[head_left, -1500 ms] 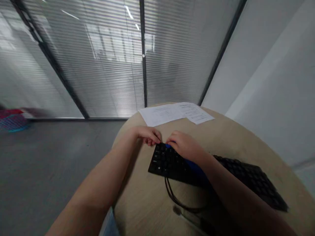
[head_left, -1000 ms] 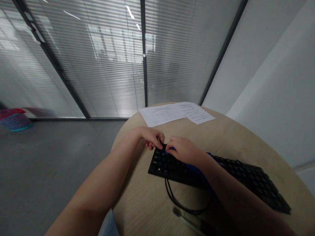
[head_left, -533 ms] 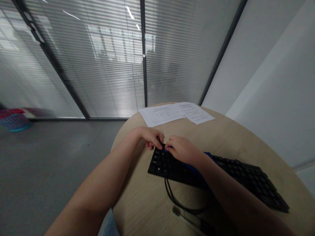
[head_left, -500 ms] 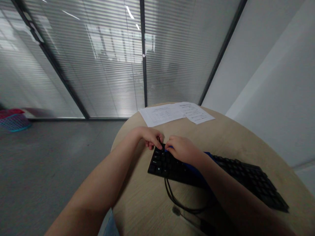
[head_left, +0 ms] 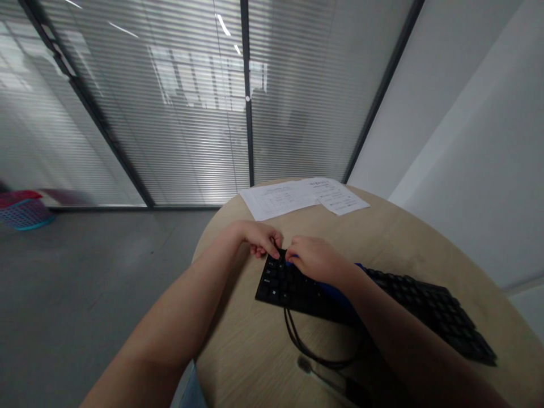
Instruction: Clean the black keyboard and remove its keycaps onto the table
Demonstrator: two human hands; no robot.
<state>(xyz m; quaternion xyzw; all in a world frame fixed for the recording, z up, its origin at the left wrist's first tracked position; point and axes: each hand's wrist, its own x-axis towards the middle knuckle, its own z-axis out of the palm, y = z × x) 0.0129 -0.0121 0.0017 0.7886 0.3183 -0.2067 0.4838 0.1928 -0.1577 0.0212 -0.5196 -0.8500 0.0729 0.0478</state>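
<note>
A black keyboard (head_left: 272,288) lies slantwise on the round wooden table, partly covered by my right hand and forearm. At its far left corner, my left hand (head_left: 264,238) grips the edge, thumb on top of the keys and fingers curled beneath. Close beside it, the bent fingers of my right hand (head_left: 314,258) pinch a blue cloth (head_left: 335,293) against the keys. Most of this cloth is hidden under the right hand and wrist; blue also shows beyond the forearm.
Two printed paper sheets (head_left: 280,199) lie at the table's (head_left: 238,351) far edge. A looped black cable (head_left: 297,340) and a thin tool with a dark bristly tip (head_left: 304,364) are near me. A pink-and-blue basket (head_left: 25,212) stands on the floor by the glass wall.
Both hands stay at almost the same spot on the keyboard. The view has shifted very slightly.
</note>
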